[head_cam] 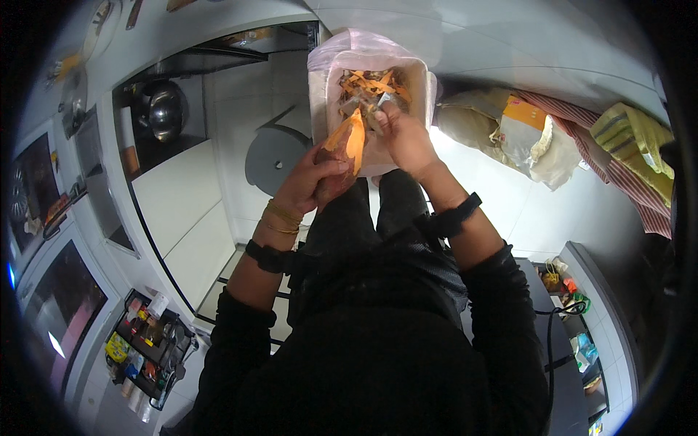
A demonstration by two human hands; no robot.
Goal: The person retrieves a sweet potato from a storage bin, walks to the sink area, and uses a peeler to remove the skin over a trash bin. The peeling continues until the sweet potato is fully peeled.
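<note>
My left hand (322, 177) grips a partly peeled, reddish-skinned sweet potato (343, 147), its bare orange flesh facing up and its pointed end towards the bin. Close to its right, my right hand (402, 133) is closed around a small peeler-like tool (376, 113), partly hidden by the fingers and blurred. Both hands are over a bin lined with a pale pink plastic bag (422, 82). Orange peelings (376, 82) lie inside on darker scraps. Whether the tool touches the sweet potato, I cannot tell.
A round grey object (275, 158) stands left of the bin. Sacks (480, 117) and striped cloth (627, 182) lie at the right. An open cabinet compartment holds a metal bowl (166, 111) at the left. A rack of packets (147, 343) is at the lower left.
</note>
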